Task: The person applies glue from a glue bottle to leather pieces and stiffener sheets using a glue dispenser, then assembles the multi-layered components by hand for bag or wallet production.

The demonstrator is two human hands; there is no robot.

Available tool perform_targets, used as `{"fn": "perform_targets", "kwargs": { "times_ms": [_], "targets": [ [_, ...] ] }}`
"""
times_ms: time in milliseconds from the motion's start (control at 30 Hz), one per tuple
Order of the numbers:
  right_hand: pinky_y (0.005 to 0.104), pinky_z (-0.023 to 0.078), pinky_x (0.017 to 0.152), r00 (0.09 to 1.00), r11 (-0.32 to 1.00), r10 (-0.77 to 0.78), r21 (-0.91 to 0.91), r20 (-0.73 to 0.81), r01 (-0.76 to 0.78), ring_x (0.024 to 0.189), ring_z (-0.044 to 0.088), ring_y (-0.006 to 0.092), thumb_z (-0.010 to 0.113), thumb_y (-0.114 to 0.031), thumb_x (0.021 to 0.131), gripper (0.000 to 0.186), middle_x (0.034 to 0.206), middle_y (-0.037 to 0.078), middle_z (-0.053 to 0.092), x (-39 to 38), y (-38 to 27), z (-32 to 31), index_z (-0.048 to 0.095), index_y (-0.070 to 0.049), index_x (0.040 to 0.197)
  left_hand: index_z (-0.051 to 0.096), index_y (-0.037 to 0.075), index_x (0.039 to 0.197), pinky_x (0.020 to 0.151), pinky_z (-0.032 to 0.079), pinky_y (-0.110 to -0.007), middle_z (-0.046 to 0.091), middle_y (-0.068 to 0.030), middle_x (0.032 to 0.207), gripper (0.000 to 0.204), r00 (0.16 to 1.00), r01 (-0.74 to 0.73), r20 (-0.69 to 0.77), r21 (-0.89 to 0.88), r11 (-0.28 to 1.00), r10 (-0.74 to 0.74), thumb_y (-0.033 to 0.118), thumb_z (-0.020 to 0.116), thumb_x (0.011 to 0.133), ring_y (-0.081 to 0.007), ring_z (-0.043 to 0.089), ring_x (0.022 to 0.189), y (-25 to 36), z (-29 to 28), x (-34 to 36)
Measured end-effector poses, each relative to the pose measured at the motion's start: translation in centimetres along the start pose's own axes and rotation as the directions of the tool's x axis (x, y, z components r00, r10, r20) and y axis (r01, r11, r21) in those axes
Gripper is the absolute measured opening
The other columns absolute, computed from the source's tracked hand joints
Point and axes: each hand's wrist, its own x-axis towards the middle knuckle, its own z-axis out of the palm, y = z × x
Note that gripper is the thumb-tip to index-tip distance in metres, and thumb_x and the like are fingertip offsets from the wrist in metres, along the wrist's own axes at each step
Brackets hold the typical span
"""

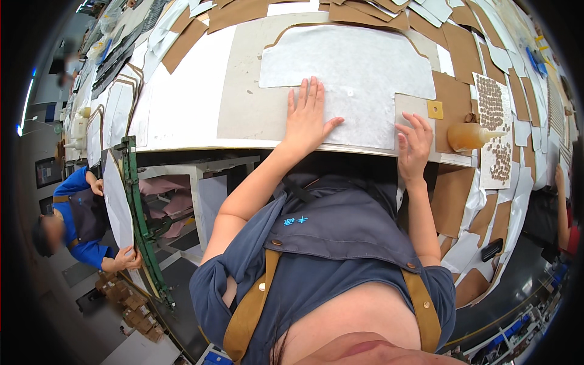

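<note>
A large white cut panel (pixel 365 61) with thin brown edges and a stepped outline lies on a grey board (pixel 249 115) at the front of the table. My left hand (pixel 309 118) rests flat, fingers spread, across the board and the panel's lower left part. At the panel's lower right corner, near the table's front edge, my right hand (pixel 415 143) is raised with its fingers apart and loosely bent. Nothing shows in it, and I cannot tell whether its fingertips touch the board.
Right of my right hand lies an amber squeeze bottle (pixel 467 137) with a pointed nozzle, near a small yellow square (pixel 435 109). Beyond is a white card (pixel 486 176) with rows of brown discs. Brown and white sheets (pixel 462 52) surround the panel. A person in blue (pixel 79 213) handles a sheet at left.
</note>
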Motion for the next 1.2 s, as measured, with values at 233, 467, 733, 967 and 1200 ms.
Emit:
{"fn": "perform_targets", "kwargs": {
  "times_ms": [233, 467, 733, 967, 1200],
  "targets": [
    [0.0424, 0.038, 0.107, 1.000, 0.999, -0.005, -0.041, -0.005, 0.005, 0.126, 0.051, 0.0317, 0.057, -0.029, 0.101, 0.029, 0.126, 0.009, 0.065, -0.4, 0.4, 0.1, 0.072, -0.005, 0.099, 0.025, -0.006, 0.154, 0.123, 0.005, -0.055, 0.017, -0.0238, 0.164, 0.081, 0.995, 0.102, -0.023, 0.062, 0.993, -0.100, 0.047, 0.051, 0.100, -0.0369, 0.005, 0.155, -1.2, -1.4, -3.4],
    [0.0472, 0.028, 0.117, 0.958, 0.988, -0.114, -0.073, 0.262, 0.137, 0.140, 0.043, 0.0301, 0.065, -0.024, 0.094, 0.043, 0.141, 0.012, 0.058, -0.4, -3.7, 0.9, 0.061, -0.004, 0.131, 0.027, -0.004, 0.153, 0.121, 0.012, -0.057, 0.021, -0.0231, 0.163, 0.076, 0.985, -0.084, 0.139, -0.156, 0.984, 0.106, 0.034, 0.059, 0.096, -0.0371, 0.015, 0.153, 2.1, -2.5, -7.1],
    [0.0463, 0.033, 0.116, 0.894, 0.984, -0.170, 0.028, 0.415, 0.174, 0.134, 0.051, 0.0297, 0.070, -0.016, 0.089, 0.044, 0.139, 0.014, 0.058, -3.4, -5.5, 0.6, 0.060, -0.002, 0.129, 0.043, 0.001, 0.147, 0.117, 0.032, -0.044, 0.041, -0.0187, 0.154, 0.067, 0.968, -0.214, 0.069, -0.277, 0.937, 0.242, 0.025, 0.069, 0.090, -0.0302, 0.037, 0.146, 4.0, -2.6, -8.8],
    [0.0304, 0.048, 0.090, 0.926, 0.865, 0.342, 0.331, 0.159, -0.376, 0.099, 0.061, 0.0159, 0.056, -0.011, 0.101, 0.027, 0.117, 0.009, 0.064, -0.4, -1.9, -1.7, 0.061, 0.000, 0.125, 0.064, 0.004, 0.119, 0.084, 0.050, -0.041, 0.065, -0.0143, 0.108, 0.033, 0.959, -0.138, -0.285, -0.461, 0.877, 0.001, 0.003, 0.067, 0.086, -0.0337, 0.061, 0.099, 0.7, -3.9, -7.8],
    [0.0262, 0.049, 0.082, 0.785, 0.605, 0.463, 0.501, 0.412, -0.619, 0.099, 0.058, 0.0140, 0.063, -0.015, 0.099, 0.059, 0.132, 0.012, 0.054, 2.7, 0.4, -0.7, 0.039, 0.002, 0.149, 0.063, 0.007, 0.098, 0.088, 0.042, -0.042, 0.057, -0.0097, 0.100, 0.021, 0.973, 0.143, -0.133, -0.288, 0.947, -0.188, 0.015, 0.075, 0.083, -0.0303, 0.054, 0.097, -3.3, -4.5, -8.2]
  ]
}}
